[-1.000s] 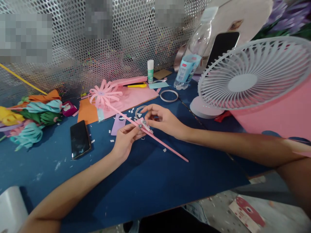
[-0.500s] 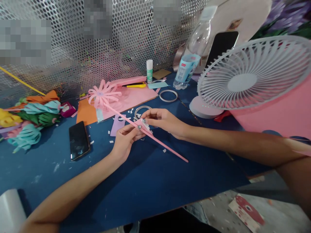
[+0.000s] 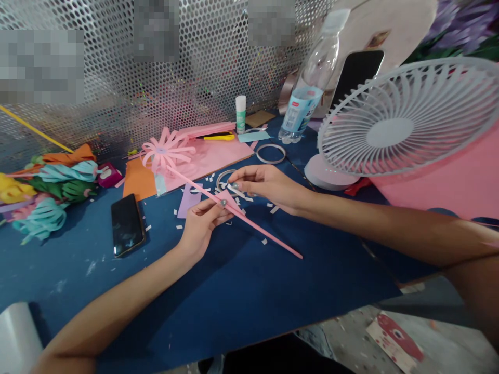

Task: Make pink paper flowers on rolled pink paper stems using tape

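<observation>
My left hand (image 3: 205, 223) pinches the thin pink stem (image 3: 273, 239) of a paper flower. A small pink paper piece (image 3: 226, 197) is held against the stem under the same fingers. At the stem's upper left end, the flower head (image 3: 160, 149) spreads its looped pink strips. My right hand (image 3: 273, 188), just right of the pink piece and apart from it, has thumb and forefinger closed on a narrow white paper strip (image 3: 236, 191). Beneath the hands lie a tape ring (image 3: 221, 179), partly hidden, a purple paper piece (image 3: 187, 200) and several white scraps.
A black phone (image 3: 127, 225) and bright paper flowers (image 3: 66, 179) lie left. Behind are pink paper (image 3: 222, 153), a yellow cutter (image 3: 219, 137), a glue stick (image 3: 240, 115) and another tape ring (image 3: 270, 154). A bottle (image 3: 302, 104) and a fan (image 3: 393, 130) stand right.
My right hand has moved slightly right, off the pink piece, with the white strip now showing in its fingers. My left hand and the flower stay almost still.
</observation>
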### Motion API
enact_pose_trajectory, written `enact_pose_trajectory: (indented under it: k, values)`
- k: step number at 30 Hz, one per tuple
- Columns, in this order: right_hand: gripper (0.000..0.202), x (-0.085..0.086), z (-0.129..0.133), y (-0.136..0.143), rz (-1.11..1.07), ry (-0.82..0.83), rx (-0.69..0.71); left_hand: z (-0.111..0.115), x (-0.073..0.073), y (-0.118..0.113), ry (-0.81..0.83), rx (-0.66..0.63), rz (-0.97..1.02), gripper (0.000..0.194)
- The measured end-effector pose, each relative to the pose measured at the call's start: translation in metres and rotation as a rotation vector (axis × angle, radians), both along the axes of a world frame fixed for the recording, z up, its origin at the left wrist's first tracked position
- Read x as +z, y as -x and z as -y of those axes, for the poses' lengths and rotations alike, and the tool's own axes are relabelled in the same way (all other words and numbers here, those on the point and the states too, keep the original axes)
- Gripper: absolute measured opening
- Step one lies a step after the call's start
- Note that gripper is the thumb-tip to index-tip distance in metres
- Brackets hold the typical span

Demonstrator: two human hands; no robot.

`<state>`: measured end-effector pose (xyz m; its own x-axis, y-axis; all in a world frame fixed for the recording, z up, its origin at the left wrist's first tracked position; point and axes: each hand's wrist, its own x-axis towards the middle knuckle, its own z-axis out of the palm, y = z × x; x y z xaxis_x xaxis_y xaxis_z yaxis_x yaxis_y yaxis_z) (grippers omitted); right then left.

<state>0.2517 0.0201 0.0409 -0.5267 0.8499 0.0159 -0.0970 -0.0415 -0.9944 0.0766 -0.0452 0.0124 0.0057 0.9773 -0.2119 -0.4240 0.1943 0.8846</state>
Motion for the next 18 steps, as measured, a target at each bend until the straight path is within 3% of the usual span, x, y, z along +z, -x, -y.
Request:
enact_pose_trajectory:
  k: [5,18]
  values:
    - [0.023,0.005,0.002,-0.001,-0.014,-0.003,-0.044,0.000,0.000,0.000,-0.003,0.009,-0.004,0.025]
    - [0.024,-0.008,0.009,0.005,0.016,0.063,-0.041,0.002,0.000,0.000,-0.030,-0.008,-0.025,0.023]
